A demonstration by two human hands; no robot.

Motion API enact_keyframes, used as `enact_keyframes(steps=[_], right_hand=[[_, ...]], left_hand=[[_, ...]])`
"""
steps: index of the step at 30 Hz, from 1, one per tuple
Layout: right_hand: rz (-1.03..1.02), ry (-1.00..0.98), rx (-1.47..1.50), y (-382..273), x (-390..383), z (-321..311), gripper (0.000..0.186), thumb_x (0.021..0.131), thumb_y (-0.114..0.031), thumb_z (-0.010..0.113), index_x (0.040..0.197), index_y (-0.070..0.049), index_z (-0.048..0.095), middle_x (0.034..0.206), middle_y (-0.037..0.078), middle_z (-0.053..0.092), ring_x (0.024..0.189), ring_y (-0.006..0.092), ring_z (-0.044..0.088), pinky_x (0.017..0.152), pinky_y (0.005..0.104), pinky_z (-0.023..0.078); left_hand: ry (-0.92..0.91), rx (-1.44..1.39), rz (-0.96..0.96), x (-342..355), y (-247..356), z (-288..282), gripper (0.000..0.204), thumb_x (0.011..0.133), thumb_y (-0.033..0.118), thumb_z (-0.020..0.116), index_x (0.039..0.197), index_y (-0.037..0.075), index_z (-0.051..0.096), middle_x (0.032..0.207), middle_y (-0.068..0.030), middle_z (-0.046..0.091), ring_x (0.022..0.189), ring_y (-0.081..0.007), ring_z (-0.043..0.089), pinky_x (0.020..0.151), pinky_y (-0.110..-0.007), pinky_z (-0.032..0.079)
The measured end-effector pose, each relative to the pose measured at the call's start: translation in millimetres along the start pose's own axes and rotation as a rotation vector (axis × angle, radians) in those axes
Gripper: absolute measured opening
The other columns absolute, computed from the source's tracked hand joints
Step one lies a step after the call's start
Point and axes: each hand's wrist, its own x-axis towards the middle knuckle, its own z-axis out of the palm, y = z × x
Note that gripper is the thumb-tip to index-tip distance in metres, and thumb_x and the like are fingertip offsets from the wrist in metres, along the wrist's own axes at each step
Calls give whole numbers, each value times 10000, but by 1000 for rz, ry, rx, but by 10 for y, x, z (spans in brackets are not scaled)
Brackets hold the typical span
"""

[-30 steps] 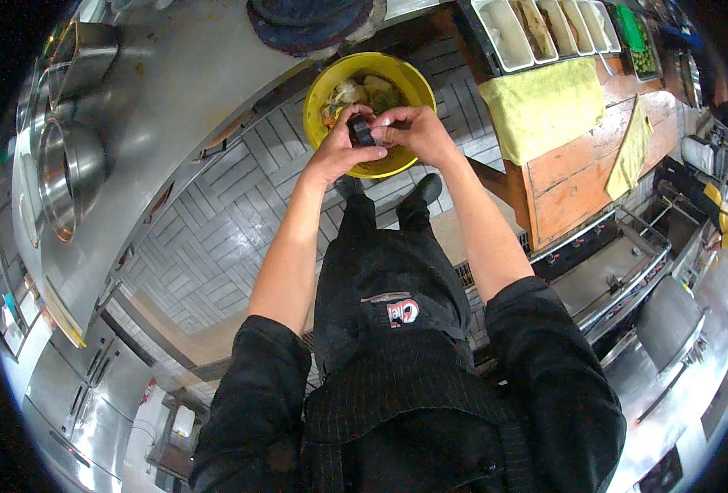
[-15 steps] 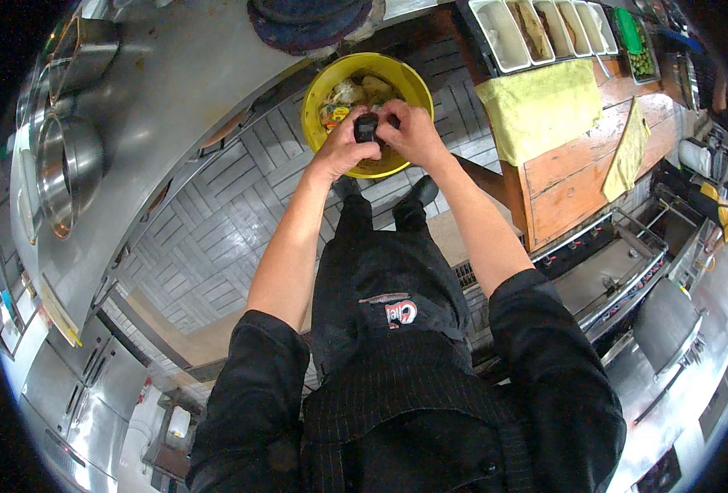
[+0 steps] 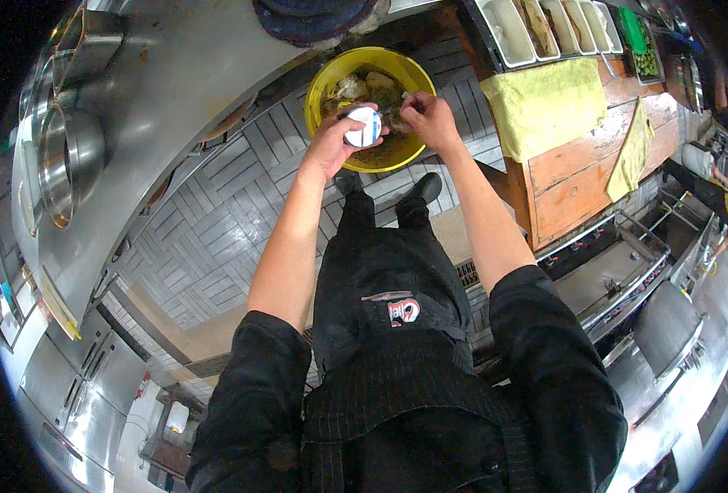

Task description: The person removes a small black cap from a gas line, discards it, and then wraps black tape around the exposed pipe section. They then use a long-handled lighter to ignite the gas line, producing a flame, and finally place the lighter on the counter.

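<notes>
My left hand (image 3: 328, 146) is wrapped round a small round container (image 3: 364, 127), its white and blue circular face turned up toward me. To its right, my right hand (image 3: 431, 121) has its fingers pinched together. A small pale scrap shows at those fingertips, too small to make out. Both hands are over a yellow bucket (image 3: 314, 94) on the floor, just beyond my feet. Inside the bucket lie food scraps and crumpled waste (image 3: 351, 86), partly hidden by my hands.
A steel counter (image 3: 162, 74) curves along the left, with metal bowls (image 3: 80, 164) on it. On the right, a wooden worktop (image 3: 569, 177) bears green-yellow cloths (image 3: 549, 107) and white food trays (image 3: 508, 33). Part of another person (image 3: 719, 193) shows at the far right.
My left hand has turned the container from its dark side to its white and blue face. My right hand has drawn away from it to the right.
</notes>
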Motion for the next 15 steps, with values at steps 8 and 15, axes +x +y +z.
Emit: enact_keyframes(steps=[8,15], right_hand=[[116,66,635,-103,-149,240,240,914,-106,729,1116,1,656,934,57,705,802,158,663,696,302,554],[-105,63,19,-48,-170,515,331,961,-223,731,1166,33,691,979,133,748,913,171,683,839,342,540]], left_hand=[[239,115,77,-29,-110,10,473,932,70,700,1385,92,567,1183,-117,691,1033,-269,709,865,-444,628],[353,131,140,-69,-196,122,409,931,127,755,1308,59,613,1204,-64,685,1071,-195,680,847,-388,622]])
